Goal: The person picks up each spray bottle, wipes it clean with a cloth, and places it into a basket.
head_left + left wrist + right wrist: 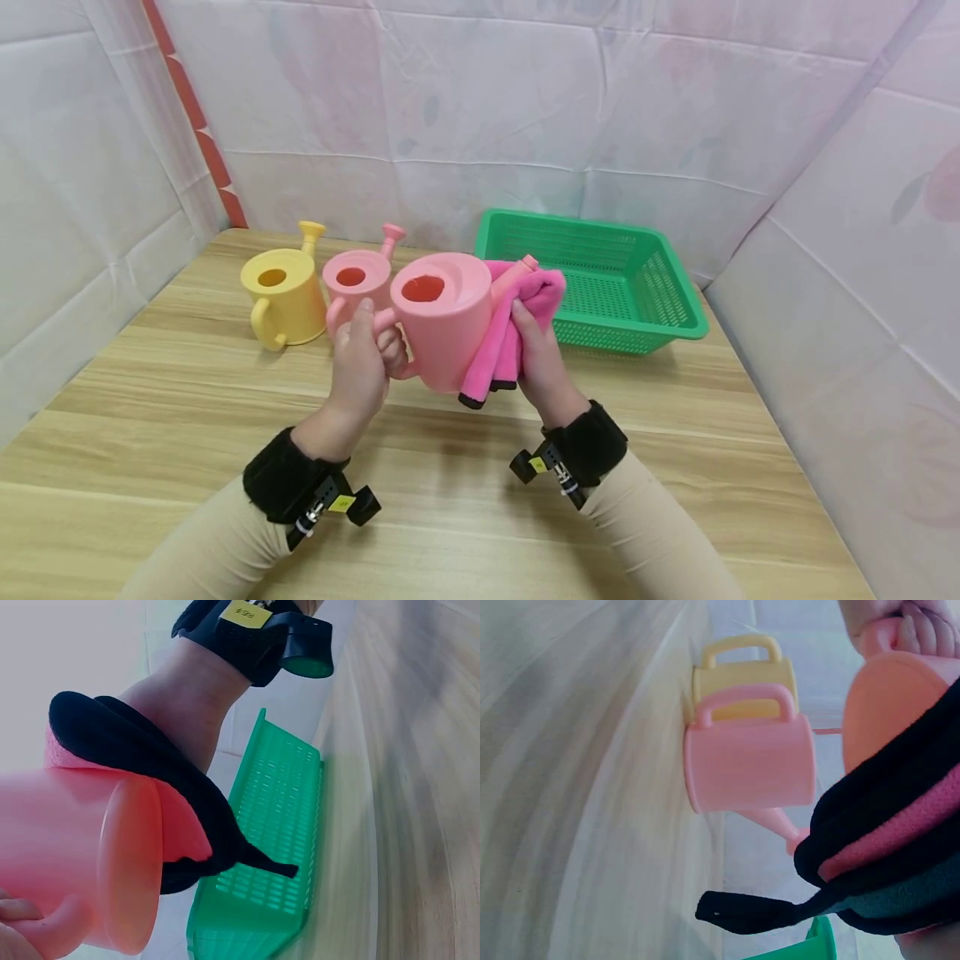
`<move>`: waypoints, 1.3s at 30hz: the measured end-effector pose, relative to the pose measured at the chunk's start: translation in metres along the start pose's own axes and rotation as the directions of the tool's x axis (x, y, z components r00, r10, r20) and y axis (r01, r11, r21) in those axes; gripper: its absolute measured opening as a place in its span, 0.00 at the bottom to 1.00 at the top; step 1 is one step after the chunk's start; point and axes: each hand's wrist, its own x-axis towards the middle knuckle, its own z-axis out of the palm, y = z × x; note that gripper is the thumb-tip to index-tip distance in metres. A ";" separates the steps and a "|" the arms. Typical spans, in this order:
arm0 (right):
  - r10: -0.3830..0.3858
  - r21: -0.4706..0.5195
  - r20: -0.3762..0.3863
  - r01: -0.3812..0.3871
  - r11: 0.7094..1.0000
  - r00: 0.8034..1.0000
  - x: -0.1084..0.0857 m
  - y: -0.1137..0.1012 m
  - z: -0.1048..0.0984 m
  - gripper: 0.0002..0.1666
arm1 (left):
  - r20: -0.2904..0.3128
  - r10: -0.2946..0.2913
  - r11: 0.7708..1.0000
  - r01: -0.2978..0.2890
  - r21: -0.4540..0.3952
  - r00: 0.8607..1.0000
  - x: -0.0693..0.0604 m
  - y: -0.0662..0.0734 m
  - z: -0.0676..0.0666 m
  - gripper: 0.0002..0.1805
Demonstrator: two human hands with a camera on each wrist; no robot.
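Observation:
A pink watering can is held above the table, tilted a little. My left hand grips its handle, fingers curled round it. In my right hand is a bright pink cloth with dark edging, folded over and pressed against the can's side and spout. The left wrist view shows the cloth's black border lying along the can's body. From the right wrist, the can's base appears beyond the cloth. Most of the right fingers are hidden behind the cloth.
A second pink watering can and a yellow watering can stand upright at the back left of the wooden table. At the back right sits a green perforated basket. Pale patterned sheets enclose the table's back and sides.

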 end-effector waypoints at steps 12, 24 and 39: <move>0.210 -0.179 -0.018 -0.210 0.961 0.977 -0.010 0.004 0.005 0.13 | -0.023 0.049 0.997 -0.050 -0.062 0.999 0.002 0.000 -0.001 0.28; 0.187 -0.225 -0.056 -0.195 0.955 0.981 -0.009 -0.006 0.008 0.17 | 0.000 0.046 0.999 -0.046 -0.028 0.999 0.001 0.006 0.002 0.28; 0.073 -0.074 -0.217 -0.091 0.993 0.973 0.001 -0.019 0.002 0.15 | 0.057 0.039 0.985 -0.048 0.166 0.998 -0.007 -0.001 -0.001 0.30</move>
